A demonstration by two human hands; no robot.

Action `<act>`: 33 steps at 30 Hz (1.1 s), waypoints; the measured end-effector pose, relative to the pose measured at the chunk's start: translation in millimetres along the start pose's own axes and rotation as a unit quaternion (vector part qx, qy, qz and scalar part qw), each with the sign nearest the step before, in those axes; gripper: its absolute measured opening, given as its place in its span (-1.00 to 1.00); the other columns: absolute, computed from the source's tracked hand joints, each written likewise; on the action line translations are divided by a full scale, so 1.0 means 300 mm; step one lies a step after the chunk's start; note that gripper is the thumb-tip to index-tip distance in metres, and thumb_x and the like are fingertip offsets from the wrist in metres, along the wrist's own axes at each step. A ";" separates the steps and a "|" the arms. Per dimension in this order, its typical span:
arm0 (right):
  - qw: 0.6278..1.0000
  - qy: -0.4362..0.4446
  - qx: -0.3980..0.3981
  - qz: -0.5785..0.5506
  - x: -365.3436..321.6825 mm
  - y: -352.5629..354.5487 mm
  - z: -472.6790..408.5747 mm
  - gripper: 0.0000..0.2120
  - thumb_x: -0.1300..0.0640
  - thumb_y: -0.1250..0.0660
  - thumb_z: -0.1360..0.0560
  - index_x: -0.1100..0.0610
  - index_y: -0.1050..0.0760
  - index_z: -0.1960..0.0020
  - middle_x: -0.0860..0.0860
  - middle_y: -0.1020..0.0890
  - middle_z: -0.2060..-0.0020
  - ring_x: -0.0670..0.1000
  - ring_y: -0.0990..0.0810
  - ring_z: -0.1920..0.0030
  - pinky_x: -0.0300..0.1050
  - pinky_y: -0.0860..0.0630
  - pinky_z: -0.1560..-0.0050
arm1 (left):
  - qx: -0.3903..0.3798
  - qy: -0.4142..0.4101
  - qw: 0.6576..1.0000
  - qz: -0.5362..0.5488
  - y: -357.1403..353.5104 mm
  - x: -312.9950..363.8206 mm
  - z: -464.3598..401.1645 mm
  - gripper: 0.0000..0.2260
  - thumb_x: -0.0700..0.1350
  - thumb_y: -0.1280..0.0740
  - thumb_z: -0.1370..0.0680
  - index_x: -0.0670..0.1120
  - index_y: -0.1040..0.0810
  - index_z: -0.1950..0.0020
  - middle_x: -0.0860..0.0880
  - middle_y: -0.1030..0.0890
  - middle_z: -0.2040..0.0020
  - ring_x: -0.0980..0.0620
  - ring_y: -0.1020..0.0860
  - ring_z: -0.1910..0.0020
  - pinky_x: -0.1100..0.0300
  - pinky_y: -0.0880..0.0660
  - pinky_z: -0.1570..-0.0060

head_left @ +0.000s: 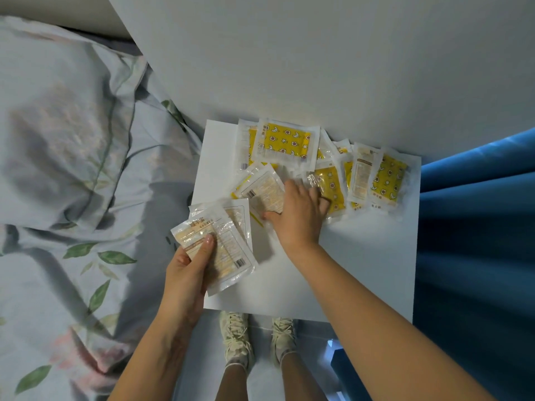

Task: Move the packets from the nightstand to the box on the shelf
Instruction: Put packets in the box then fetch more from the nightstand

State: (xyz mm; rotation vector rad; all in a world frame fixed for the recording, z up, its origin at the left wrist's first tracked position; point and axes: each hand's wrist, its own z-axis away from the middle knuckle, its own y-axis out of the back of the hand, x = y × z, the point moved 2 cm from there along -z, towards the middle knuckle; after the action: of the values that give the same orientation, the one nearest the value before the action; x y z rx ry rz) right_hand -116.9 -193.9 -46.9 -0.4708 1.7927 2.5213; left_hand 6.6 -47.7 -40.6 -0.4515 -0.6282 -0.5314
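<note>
Several clear packets with yellow patterned contents lie spread over the far half of the white nightstand (362,256). The largest packet (285,143) sits at the back against the wall, and more packets (385,180) fan out to the right. My left hand (188,273) is shut on a small stack of packets (228,250) above the nightstand's near left corner. My right hand (298,215) rests palm down, fingers spread, on a packet (265,188) in the middle of the pile, thumb against its edge. No box or shelf is in view.
A bed with a floral pillow and duvet (72,169) runs along the left. A blue curtain (477,241) hangs to the right of the nightstand. A white wall (318,53) stands behind it. My feet in light shoes (236,337) stand before the nightstand.
</note>
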 end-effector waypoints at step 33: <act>0.989 0.097 -0.086 -0.074 -0.069 -0.022 0.038 -0.73 0.07 -0.46 -0.46 0.16 -0.50 -0.07 0.05 -0.37 -0.19 0.11 -0.54 -0.05 -0.08 -0.47 0.02 | 0.053 0.000 0.998 -0.029 0.094 -0.008 -0.020 -0.83 -0.15 -0.28 -0.58 -0.09 -0.60 -0.13 -0.03 -0.70 -0.01 0.09 -0.68 0.09 0.21 -0.63 0.12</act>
State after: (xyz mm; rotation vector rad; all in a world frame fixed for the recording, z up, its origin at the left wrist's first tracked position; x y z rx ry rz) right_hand -98.8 -177.6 -44.5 -0.8490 1.5296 2.6152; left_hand 24.2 -28.2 -53.2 -0.3345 -0.6668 -0.5512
